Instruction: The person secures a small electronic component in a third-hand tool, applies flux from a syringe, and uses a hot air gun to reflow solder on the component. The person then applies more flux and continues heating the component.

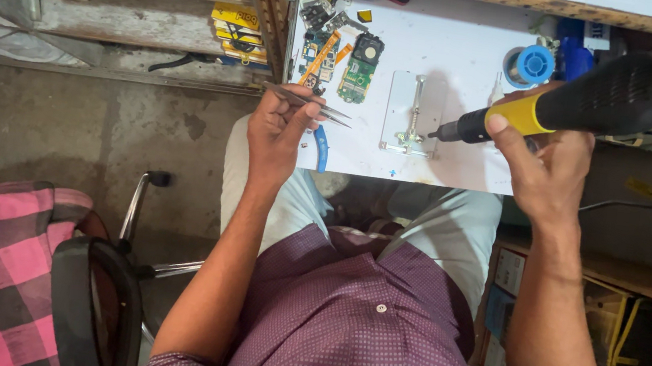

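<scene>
I see the left hand (279, 126) pinching metal tweezers (307, 103), tips aimed right over the white bench (461, 50). The right hand (546, 166) grips a black and yellow hot-air tool (596, 105), nozzle aimed left, close to the metal board holder (412, 112) lying flat on the bench. Green circuit board (361, 66) and loose parts sit just behind the tweezers. Blue solder spool (534, 65) sits behind the tool. A blue-handled tool (322, 149) lies near the bench's front edge.

- Thin, shiny metal tweezers (307, 103).
- Matt black and yellow plastic hot-air tool (596, 105).
- Smooth white surface (462, 41).
- Brushed metal holder plate (412, 112).
- Rough, stained concrete floor (56, 131).
</scene>
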Demonstrator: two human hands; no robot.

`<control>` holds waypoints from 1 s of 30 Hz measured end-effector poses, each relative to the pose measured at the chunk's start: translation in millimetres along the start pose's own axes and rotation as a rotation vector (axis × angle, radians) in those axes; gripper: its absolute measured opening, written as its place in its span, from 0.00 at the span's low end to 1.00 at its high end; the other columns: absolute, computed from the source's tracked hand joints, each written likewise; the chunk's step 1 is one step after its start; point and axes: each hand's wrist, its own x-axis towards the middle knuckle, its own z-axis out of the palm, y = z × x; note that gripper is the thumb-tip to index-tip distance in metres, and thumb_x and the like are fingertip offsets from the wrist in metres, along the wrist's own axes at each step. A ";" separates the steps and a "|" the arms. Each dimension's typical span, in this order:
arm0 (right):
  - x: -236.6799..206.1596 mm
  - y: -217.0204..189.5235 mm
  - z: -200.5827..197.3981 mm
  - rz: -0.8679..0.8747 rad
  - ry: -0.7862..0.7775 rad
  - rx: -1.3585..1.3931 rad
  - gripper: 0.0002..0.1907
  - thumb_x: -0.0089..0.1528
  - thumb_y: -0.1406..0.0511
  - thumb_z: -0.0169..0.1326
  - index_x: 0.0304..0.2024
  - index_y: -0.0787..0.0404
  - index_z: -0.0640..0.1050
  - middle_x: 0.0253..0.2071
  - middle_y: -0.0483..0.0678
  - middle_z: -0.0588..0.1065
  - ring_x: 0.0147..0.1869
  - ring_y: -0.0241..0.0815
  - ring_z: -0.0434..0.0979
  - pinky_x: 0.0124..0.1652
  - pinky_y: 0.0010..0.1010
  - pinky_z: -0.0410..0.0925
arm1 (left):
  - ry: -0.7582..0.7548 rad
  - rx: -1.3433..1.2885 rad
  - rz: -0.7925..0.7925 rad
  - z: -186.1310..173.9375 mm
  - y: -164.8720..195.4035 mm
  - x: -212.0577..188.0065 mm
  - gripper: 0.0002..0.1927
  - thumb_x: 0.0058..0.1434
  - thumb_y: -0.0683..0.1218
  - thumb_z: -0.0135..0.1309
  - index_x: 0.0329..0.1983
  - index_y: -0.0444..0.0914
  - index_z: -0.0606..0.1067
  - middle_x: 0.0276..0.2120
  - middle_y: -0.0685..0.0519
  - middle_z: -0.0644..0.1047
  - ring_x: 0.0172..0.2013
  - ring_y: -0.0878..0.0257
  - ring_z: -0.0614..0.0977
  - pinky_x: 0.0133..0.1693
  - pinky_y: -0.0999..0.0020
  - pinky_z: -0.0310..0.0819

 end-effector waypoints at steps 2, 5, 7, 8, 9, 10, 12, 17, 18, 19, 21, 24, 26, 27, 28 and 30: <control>0.3 0.1 0.5 0.014 0.002 0.020 0.11 0.70 0.69 0.62 0.50 0.68 0.73 0.45 0.48 0.77 0.48 0.35 0.77 0.50 0.27 0.70 | -0.007 -0.011 0.009 -0.2 -0.7 0.1 0.13 0.70 0.40 0.58 0.54 0.31 0.71 0.44 0.46 0.81 0.41 0.64 0.83 0.43 0.72 0.77; 0.0 -0.9 1.5 0.011 0.006 -0.066 0.10 0.70 0.69 0.62 0.49 0.68 0.75 0.44 0.49 0.77 0.47 0.36 0.77 0.50 0.28 0.70 | -0.009 -0.021 0.021 -0.9 -1.9 0.0 0.13 0.70 0.40 0.58 0.54 0.31 0.71 0.44 0.46 0.81 0.41 0.65 0.83 0.43 0.72 0.77; 0.0 -1.7 1.9 0.036 0.013 -0.037 0.11 0.70 0.68 0.62 0.51 0.66 0.75 0.45 0.48 0.77 0.46 0.35 0.77 0.50 0.29 0.70 | -0.009 -0.006 0.023 -1.5 -2.5 -0.3 0.13 0.70 0.40 0.58 0.54 0.32 0.71 0.44 0.46 0.81 0.41 0.65 0.83 0.43 0.72 0.77; 0.0 -2.1 2.0 0.048 0.016 -0.023 0.12 0.69 0.68 0.62 0.51 0.66 0.75 0.46 0.48 0.77 0.45 0.35 0.77 0.50 0.30 0.71 | -0.008 -0.012 0.021 -1.6 -2.7 -0.6 0.13 0.70 0.40 0.58 0.54 0.32 0.71 0.44 0.46 0.81 0.41 0.65 0.83 0.43 0.72 0.77; 0.4 -2.5 1.8 0.032 0.009 -0.049 0.11 0.70 0.68 0.62 0.50 0.66 0.75 0.45 0.48 0.77 0.46 0.35 0.77 0.50 0.29 0.70 | -0.007 -0.018 0.020 -1.4 -2.9 -0.4 0.13 0.70 0.40 0.58 0.54 0.32 0.71 0.44 0.46 0.81 0.41 0.65 0.83 0.43 0.72 0.77; 0.5 -2.9 1.7 0.017 0.002 -0.075 0.10 0.70 0.68 0.63 0.49 0.67 0.76 0.44 0.48 0.77 0.46 0.36 0.77 0.50 0.29 0.70 | -0.006 -0.023 0.018 -1.4 -2.8 -0.6 0.13 0.70 0.40 0.58 0.54 0.32 0.71 0.44 0.46 0.81 0.41 0.65 0.83 0.43 0.72 0.77; 0.8 -3.8 1.3 0.001 -0.001 -0.094 0.10 0.71 0.68 0.63 0.48 0.67 0.76 0.43 0.48 0.78 0.47 0.36 0.77 0.51 0.29 0.70 | -0.010 -0.029 0.022 -0.9 -2.7 -0.1 0.13 0.70 0.40 0.58 0.54 0.32 0.71 0.44 0.46 0.81 0.41 0.65 0.83 0.43 0.72 0.76; 0.9 -5.3 1.9 0.032 -0.007 -0.104 0.09 0.70 0.67 0.63 0.47 0.67 0.77 0.41 0.48 0.77 0.44 0.37 0.76 0.47 0.28 0.68 | -0.008 -0.023 0.018 -0.2 -0.7 -0.4 0.13 0.70 0.39 0.58 0.54 0.32 0.71 0.44 0.46 0.81 0.41 0.65 0.83 0.43 0.72 0.76; 1.2 -5.5 1.8 0.021 -0.007 -0.098 0.09 0.70 0.67 0.62 0.47 0.67 0.77 0.42 0.48 0.77 0.45 0.36 0.76 0.48 0.27 0.69 | -0.007 -0.019 0.019 -0.1 -0.5 0.1 0.13 0.70 0.39 0.58 0.54 0.32 0.71 0.44 0.46 0.81 0.41 0.65 0.83 0.43 0.72 0.76; 0.9 -5.5 2.5 0.012 -0.007 -0.092 0.10 0.70 0.67 0.62 0.48 0.67 0.77 0.43 0.48 0.77 0.46 0.36 0.77 0.49 0.27 0.69 | -0.007 -0.015 0.018 -0.7 -0.6 -0.3 0.13 0.70 0.39 0.58 0.54 0.32 0.71 0.44 0.46 0.81 0.41 0.65 0.83 0.43 0.72 0.77; 0.8 -5.7 3.3 0.014 -0.004 -0.071 0.10 0.70 0.67 0.62 0.49 0.66 0.76 0.43 0.47 0.77 0.46 0.35 0.76 0.50 0.28 0.69 | -0.009 -0.019 0.012 -1.2 -0.5 -0.6 0.12 0.70 0.39 0.57 0.54 0.32 0.71 0.44 0.46 0.81 0.41 0.65 0.83 0.43 0.72 0.77; 0.5 -6.5 4.7 0.012 -0.001 -0.083 0.10 0.70 0.68 0.62 0.49 0.66 0.77 0.43 0.47 0.76 0.46 0.35 0.76 0.51 0.28 0.68 | -0.009 -0.037 0.010 -1.4 -1.5 -0.3 0.12 0.70 0.39 0.57 0.54 0.32 0.71 0.45 0.46 0.81 0.41 0.65 0.83 0.43 0.72 0.77; 0.9 -7.5 5.1 -0.051 -0.008 -0.159 0.08 0.71 0.69 0.62 0.47 0.67 0.77 0.43 0.48 0.77 0.47 0.36 0.76 0.51 0.27 0.68 | -0.007 -0.039 0.009 -1.4 -1.8 -0.7 0.12 0.70 0.39 0.57 0.54 0.32 0.71 0.44 0.46 0.81 0.41 0.65 0.83 0.43 0.72 0.77; 1.1 -8.1 5.4 -0.012 -0.011 -0.106 0.09 0.70 0.68 0.62 0.48 0.66 0.77 0.44 0.48 0.76 0.48 0.35 0.76 0.50 0.27 0.68 | -0.006 -0.036 0.008 -1.1 -2.0 -0.8 0.12 0.70 0.39 0.58 0.54 0.32 0.71 0.44 0.46 0.81 0.41 0.65 0.83 0.43 0.72 0.77; 1.4 -8.5 6.5 0.025 -0.013 -0.051 0.09 0.69 0.68 0.62 0.49 0.66 0.76 0.45 0.47 0.76 0.48 0.35 0.75 0.50 0.27 0.68 | -0.005 -0.032 0.010 -1.2 -2.0 -0.6 0.12 0.70 0.39 0.58 0.54 0.32 0.71 0.45 0.46 0.81 0.41 0.65 0.83 0.43 0.72 0.77; 2.0 -9.6 7.6 0.044 -0.020 -0.007 0.09 0.69 0.68 0.61 0.49 0.66 0.76 0.45 0.47 0.76 0.48 0.35 0.75 0.49 0.27 0.68 | -0.007 -0.021 0.012 -1.7 -1.6 -0.3 0.12 0.70 0.39 0.58 0.54 0.32 0.71 0.44 0.46 0.81 0.41 0.64 0.83 0.43 0.72 0.77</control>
